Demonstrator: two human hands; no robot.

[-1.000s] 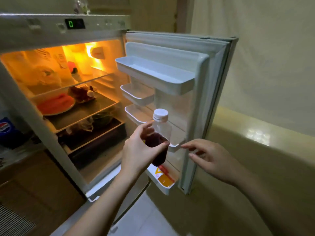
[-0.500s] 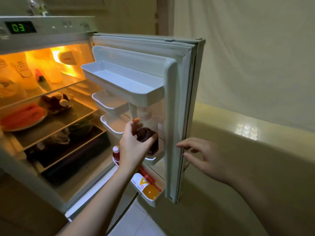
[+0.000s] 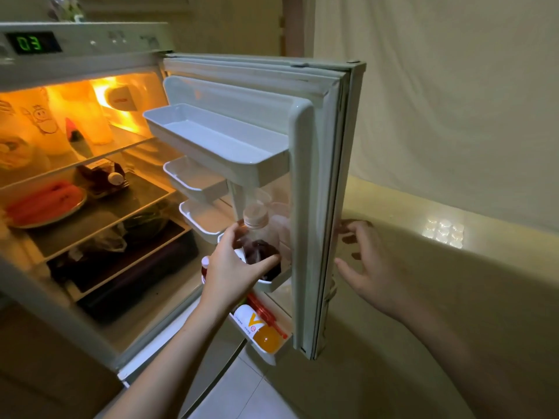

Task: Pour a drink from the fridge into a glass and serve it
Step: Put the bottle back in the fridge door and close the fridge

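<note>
The task is at its early part. The fridge point(image 3: 90, 182) stands open, with its door point(image 3: 320, 207) swung wide to the right, so the opening step is done. The left hand point(image 3: 233, 273) is inside the door, and its grip is closed around a small bottle point(image 3: 260, 246) with a pale cap and a dark drink in the lower half. The bottle is upright and sits in, or just above, the small door shelf point(image 3: 272, 282); I cannot tell if it is lifted free of it. The right hand point(image 3: 369, 267) is at the outer edge of the door, fingers spread and relaxed, holding nothing; its fingertips are very near the door edge, and contact is not clear.

No glass is visible in this view, and nothing is poured. In my judgement, what is left is nearly everything: to bring the bottle out, close the door, open the cap, pour into a glass, and serve it. An orange bottle point(image 3: 257, 328) lies in the lowest door shelf, untouched.
</note>
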